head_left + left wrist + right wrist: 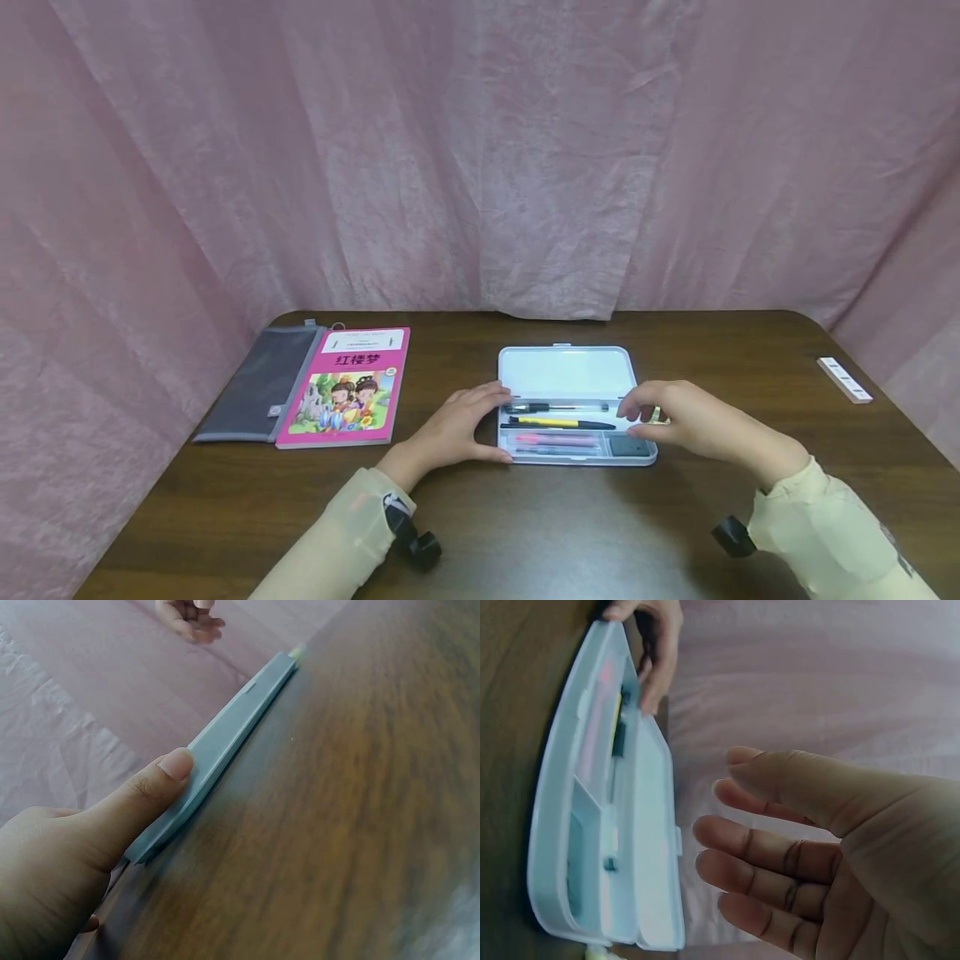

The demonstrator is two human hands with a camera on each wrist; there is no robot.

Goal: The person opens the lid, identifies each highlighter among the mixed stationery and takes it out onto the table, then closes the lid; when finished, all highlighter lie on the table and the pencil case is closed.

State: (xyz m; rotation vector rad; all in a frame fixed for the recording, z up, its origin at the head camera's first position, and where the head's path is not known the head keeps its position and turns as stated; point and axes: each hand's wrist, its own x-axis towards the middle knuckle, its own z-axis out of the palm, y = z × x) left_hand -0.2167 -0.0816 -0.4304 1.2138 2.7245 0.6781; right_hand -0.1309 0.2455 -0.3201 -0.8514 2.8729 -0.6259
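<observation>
The case (555, 461) lies open on the table (570, 533), a little towards 3 o'clock from its middle. Its lid (566, 372) leans back at 12 o'clock. Taking the case as the dial, a black-capped pen (528, 408) lies lengthwise just below the hinge, with a yellow pen (555, 422) below it. In the front compartment pink pens (555, 439) lie above bluish ones, and a dark grey block (628, 447) sits in the small compartment at 4 o'clock.

The left hand (450, 425) holds the case at 9 o'clock in a wide grip, thumb against the front wall and fingers at the back corner by the hinge. The right hand (693, 417) hangs over the end at 3 o'clock, fingers loosely bent and well parted from the thumb, holding nothing. A small yellowish thing (657, 414) shows between thumb and fingers from the head; the right wrist view shows it just beside the case's end, too little of it to name.

Farther out, towards 9 o'clock, are a pink book (341, 400) and, alongside its far edge, a grey pouch (258, 383). Between 2 and 3 o'clock, well apart, lies a white strip (845, 381). A pink curtain (480, 158) hangs behind the table at 12 o'clock
</observation>
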